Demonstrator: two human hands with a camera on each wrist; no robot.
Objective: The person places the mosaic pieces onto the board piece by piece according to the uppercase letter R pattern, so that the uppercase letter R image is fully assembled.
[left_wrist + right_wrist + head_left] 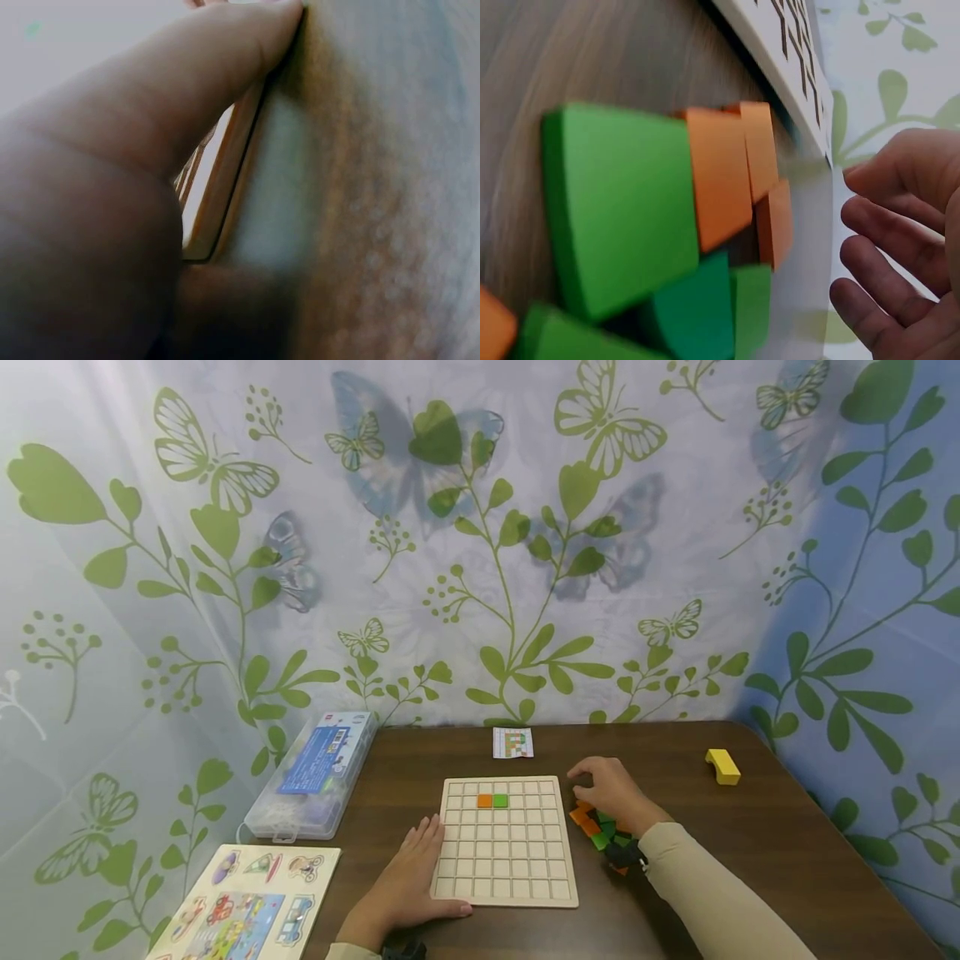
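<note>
A square wooden grid board [505, 847] lies on the table, holding an orange tile [484, 801] and a green tile [500, 801] side by side near its far edge. My left hand [408, 878] rests along the board's left side, fingers extended, thumb by the near left corner. Above the board's right edge, my right hand [617, 792] hovers with loosely bent fingers; the right wrist view shows nothing between them. Below it lies a pile of loose orange and green tiles, including a large-looking green tile [626, 210] and an orange tile [718, 172].
A small printed pattern card [513, 743] lies beyond the board. At left are a clear plastic case [311, 777] with a blue label and a picture puzzle board [251, 902]. A yellow arch block [723, 767] sits far right. A patterned curtain hangs behind the table.
</note>
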